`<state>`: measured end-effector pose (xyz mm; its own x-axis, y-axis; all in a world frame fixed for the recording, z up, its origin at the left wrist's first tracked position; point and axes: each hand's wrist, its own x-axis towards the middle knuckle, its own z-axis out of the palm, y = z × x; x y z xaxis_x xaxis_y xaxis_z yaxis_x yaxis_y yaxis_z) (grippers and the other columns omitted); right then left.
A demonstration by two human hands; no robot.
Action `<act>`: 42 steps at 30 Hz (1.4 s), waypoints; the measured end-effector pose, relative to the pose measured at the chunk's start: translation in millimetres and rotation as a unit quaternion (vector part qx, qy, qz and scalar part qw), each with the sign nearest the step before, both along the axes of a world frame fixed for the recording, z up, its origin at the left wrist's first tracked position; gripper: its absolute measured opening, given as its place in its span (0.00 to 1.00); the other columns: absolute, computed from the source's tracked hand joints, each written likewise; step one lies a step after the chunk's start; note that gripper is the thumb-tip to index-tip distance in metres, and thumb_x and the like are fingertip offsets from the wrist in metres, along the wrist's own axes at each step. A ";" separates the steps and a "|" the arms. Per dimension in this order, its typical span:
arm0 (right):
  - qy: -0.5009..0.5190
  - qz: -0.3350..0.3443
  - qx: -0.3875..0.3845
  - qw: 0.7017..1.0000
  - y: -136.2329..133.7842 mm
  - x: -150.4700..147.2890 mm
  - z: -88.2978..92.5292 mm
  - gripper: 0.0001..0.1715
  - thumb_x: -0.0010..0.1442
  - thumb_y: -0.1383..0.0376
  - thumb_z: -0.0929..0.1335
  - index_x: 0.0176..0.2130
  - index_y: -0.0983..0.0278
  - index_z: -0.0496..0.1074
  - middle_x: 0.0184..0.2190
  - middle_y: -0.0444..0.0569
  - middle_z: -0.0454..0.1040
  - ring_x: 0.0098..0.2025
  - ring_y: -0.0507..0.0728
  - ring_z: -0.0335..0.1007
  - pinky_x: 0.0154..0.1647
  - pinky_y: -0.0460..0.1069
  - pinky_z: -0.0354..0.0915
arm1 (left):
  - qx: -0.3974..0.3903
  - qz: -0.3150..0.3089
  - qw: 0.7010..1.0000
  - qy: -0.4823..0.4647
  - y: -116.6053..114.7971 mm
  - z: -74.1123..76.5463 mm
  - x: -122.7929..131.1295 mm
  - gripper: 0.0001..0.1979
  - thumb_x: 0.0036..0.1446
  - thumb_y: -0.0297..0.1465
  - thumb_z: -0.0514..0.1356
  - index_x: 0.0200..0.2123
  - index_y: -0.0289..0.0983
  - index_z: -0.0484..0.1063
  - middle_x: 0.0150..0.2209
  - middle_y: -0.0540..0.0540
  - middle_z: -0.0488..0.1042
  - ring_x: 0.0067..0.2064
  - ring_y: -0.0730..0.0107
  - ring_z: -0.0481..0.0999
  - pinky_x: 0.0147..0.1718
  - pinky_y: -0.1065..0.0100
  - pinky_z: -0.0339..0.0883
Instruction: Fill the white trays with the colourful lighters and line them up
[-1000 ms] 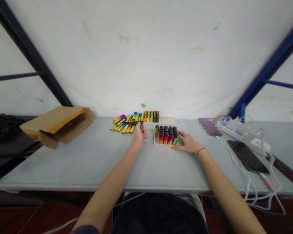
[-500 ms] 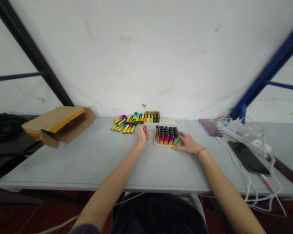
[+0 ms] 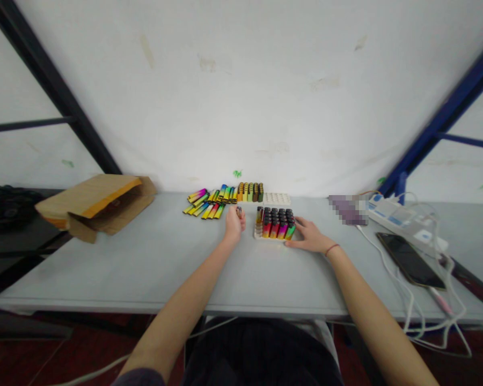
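Observation:
My left hand point(image 3: 235, 221) is closed around a lighter point(image 3: 239, 211), mostly hidden by the fingers, just left of a white rack point(image 3: 259, 235). Upright lighters point(image 3: 282, 223) with black tops fill most of that rack, and its left column shows open slots with one lighter at the back. My right hand point(image 3: 309, 236) is spread at the rack's right side, thumb at the front corner and fingers by the right edge. Behind my left hand lie several loose, shiny multicoloured lighters point(image 3: 212, 210). Another group of lighters point(image 3: 250, 192) stands upright near the wall.
A second white rack point(image 3: 277, 199) with bare slots sits by the wall. At the left lies an open cardboard box point(image 3: 100, 206). On the right are a phone point(image 3: 410, 261), a power strip point(image 3: 406, 222), white cables point(image 3: 412, 311) and a blurred purple item point(image 3: 348, 209).

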<state>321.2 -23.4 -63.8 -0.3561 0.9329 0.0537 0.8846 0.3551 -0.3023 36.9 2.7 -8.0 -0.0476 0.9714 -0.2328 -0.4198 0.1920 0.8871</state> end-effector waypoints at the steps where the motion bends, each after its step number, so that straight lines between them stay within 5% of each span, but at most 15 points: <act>1: 0.001 0.001 0.002 1.000 -0.1 -0.1 -0.2 0.58 0.56 0.29 0.68 0.69 0.64 0.66 0.73 0.67 0.57 0.73 0.75 0.55 0.73 0.68 0.53 | 0.001 0.002 1.000 0.004 0.0 -0.5 0.5 0.24 0.65 0.43 0.48 0.18 0.42 0.51 0.12 0.58 0.46 0.13 0.80 0.42 0.14 0.75 0.37; 6: 0.002 -0.001 0.011 1.000 0.4 -1.3 -1.9 0.57 0.56 0.30 0.69 0.69 0.62 0.67 0.72 0.66 0.60 0.72 0.75 0.57 0.72 0.69 0.54 | 0.042 0.036 0.997 0.046 -2.2 -8.2 2.5 0.25 0.66 0.49 0.50 0.22 0.41 0.57 0.14 0.58 0.51 0.15 0.79 0.49 0.15 0.76 0.42; 10: -0.004 -0.007 0.010 1.000 0.9 -1.8 -2.9 0.58 0.56 0.30 0.69 0.69 0.62 0.66 0.72 0.66 0.59 0.72 0.75 0.57 0.72 0.69 0.54 | 0.171 0.022 0.978 0.116 -5.0 -13.2 -0.1 0.17 0.65 0.48 0.57 0.34 0.40 0.67 0.18 0.56 0.62 0.19 0.75 0.60 0.20 0.75 0.53; 13: -0.002 -0.005 0.013 1.000 0.6 -1.8 -2.7 0.58 0.56 0.30 0.69 0.69 0.62 0.66 0.72 0.65 0.59 0.72 0.75 0.57 0.72 0.68 0.54 | 0.272 0.003 0.942 0.197 -4.6 -11.2 -4.1 0.12 0.63 0.42 0.62 0.37 0.40 0.71 0.29 0.50 0.75 0.31 0.69 0.74 0.33 0.70 0.68; 17: -0.003 -0.004 0.010 1.000 -0.1 -1.5 -1.6 0.57 0.56 0.30 0.69 0.69 0.63 0.66 0.72 0.66 0.59 0.73 0.75 0.57 0.72 0.68 0.54 | 0.346 0.022 0.885 0.309 1.1 -7.2 -10.1 0.07 0.59 0.36 0.66 0.36 0.39 0.78 0.40 0.43 0.78 0.47 0.60 0.76 0.50 0.63 0.68; 22: 0.005 0.000 0.011 1.000 -1.0 -1.9 -0.7 0.57 0.56 0.30 0.69 0.69 0.63 0.66 0.72 0.67 0.59 0.73 0.75 0.56 0.72 0.70 0.54 | 0.375 -0.028 0.863 0.336 8.1 -11.0 -16.8 0.08 0.58 0.37 0.66 0.37 0.40 0.82 0.41 0.42 0.81 0.41 0.61 0.75 0.51 0.60 0.69; 29: 0.005 -0.002 0.011 1.000 -0.7 -2.6 -1.0 0.56 0.57 0.32 0.69 0.69 0.62 0.66 0.73 0.66 0.58 0.73 0.75 0.56 0.72 0.68 0.54 | 0.390 -0.085 0.829 0.391 12.8 -20.3 -20.7 0.07 0.58 0.37 0.67 0.38 0.42 0.84 0.45 0.41 0.84 0.51 0.52 0.78 0.58 0.52 0.65; 37: 0.004 -0.006 0.008 1.000 -1.1 -2.6 -0.5 0.55 0.57 0.32 0.70 0.69 0.63 0.66 0.73 0.66 0.58 0.73 0.76 0.55 0.72 0.69 0.53 | 0.373 -0.077 0.815 0.437 12.1 -23.9 -21.8 0.13 0.58 0.35 0.68 0.47 0.43 0.81 0.43 0.43 0.84 0.45 0.55 0.78 0.54 0.55 0.66; 42: 0.008 -0.005 0.011 1.000 -0.8 -2.7 -1.2 0.55 0.56 0.32 0.70 0.69 0.62 0.67 0.72 0.65 0.59 0.73 0.76 0.56 0.72 0.69 0.54 | 0.393 -0.078 0.790 0.464 11.3 -21.9 -23.5 0.09 0.60 0.35 0.66 0.44 0.43 0.81 0.44 0.42 0.83 0.50 0.54 0.78 0.56 0.55 0.65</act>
<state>318.5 -24.3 -65.0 -0.3450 0.9353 0.0792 0.8837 0.3521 -0.3083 13.4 14.0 -29.9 0.2917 0.8093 0.5098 0.4564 -0.5862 0.6694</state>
